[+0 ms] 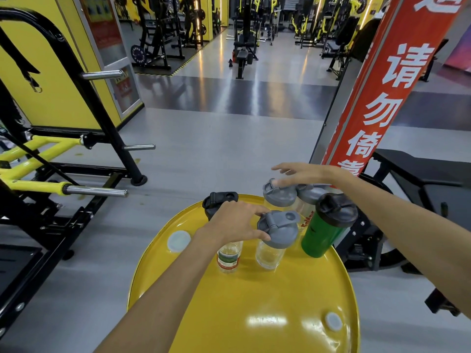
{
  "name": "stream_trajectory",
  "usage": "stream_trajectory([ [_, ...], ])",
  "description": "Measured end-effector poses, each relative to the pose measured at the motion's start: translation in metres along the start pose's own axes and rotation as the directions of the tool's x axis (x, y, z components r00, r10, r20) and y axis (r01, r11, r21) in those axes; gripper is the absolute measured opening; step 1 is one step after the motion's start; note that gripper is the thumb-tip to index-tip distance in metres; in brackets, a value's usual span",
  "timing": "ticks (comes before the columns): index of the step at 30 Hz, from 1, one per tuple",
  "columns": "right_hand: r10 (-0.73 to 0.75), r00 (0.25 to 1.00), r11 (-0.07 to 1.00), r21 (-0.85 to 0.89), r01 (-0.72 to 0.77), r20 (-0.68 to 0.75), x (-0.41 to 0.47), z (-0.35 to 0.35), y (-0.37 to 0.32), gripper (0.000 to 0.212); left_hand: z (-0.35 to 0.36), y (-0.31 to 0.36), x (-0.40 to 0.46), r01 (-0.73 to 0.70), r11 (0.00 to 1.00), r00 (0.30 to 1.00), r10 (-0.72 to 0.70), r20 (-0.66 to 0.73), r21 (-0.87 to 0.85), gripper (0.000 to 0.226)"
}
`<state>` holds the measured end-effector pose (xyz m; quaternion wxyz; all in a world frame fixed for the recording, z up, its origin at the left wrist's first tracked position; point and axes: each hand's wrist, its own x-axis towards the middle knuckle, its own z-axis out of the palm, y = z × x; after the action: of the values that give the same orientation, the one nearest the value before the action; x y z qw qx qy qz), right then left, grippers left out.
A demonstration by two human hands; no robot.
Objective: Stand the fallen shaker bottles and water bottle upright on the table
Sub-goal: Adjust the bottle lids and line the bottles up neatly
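Bottles all look to be standing on my round yellow bench (254, 314) now, clustered at its far side. My left hand (234, 222) hangs over the water bottle (228, 256), its fingers (257, 235) loosely spread with the tips touching the grey lid of the clear shaker (272, 240) just beside it; I cannot tell whether they actually grip that lid. My right hand (303, 174) is flat and released over the far grey-lidded shaker (279, 193), gripping nothing.

Handling, as I judge it: the shakers are stiff, smooth plastic, and the clear ones look empty, so light and tippy. I would take hold around the body just under the lid, not by the flip cap. The water bottle shows clear sides with no level that I can read. The green shaker (323, 230) and black shaker (219, 202) are opaque, contents unknown.
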<state>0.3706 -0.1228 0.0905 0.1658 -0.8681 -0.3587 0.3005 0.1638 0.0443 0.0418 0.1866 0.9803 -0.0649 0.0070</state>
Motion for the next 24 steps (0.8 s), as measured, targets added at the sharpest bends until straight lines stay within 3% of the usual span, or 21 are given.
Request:
stream_trajectory([
  [2,-0.002,0.993,0.993,0.114,0.015,-0.118,-0.010,-0.012,0.006,0.072,-0.001,0.001,-0.001,-0.001,1.000,1.000,0.001,-0.004,-0.008,0.066],
  [5,-0.063,0.950,0.989,0.109,0.101,-0.305,-0.017,-0.024,0.019,0.060,-0.001,0.002,-0.001,0.001,1.000,1.000,-0.001,-0.003,-0.017,0.064],
  [7,-0.048,0.970,0.997,0.045,0.060,-0.236,-0.019,-0.029,0.033,0.067,-0.002,0.001,-0.001,-0.001,1.000,1.000,0.001,0.003,-0.016,0.065],
  [10,0.129,0.992,0.980,-0.153,-0.129,-0.007,-0.019,-0.027,0.054,0.100,-0.002,0.002,-0.001,-0.005,1.000,1.000,0.005,0.007,-0.020,0.063],
  [15,0.161,0.986,0.969,-0.182,-0.166,-0.045,-0.013,-0.010,0.061,0.125,-0.003,0.001,0.000,-0.002,0.999,1.000,0.002,0.000,-0.034,0.063],
  [19,0.155,0.986,0.963,-0.212,-0.164,-0.062,-0.007,-0.008,0.057,0.109,-0.002,0.000,0.001,-0.002,1.000,1.000,0.002,0.007,-0.028,0.065],
  [24,0.119,0.991,0.968,-0.216,-0.129,-0.059,-0.009,-0.006,0.052,0.107,-0.002,0.000,0.000,-0.003,1.000,1.000,0.003,0.001,-0.023,0.066],
])
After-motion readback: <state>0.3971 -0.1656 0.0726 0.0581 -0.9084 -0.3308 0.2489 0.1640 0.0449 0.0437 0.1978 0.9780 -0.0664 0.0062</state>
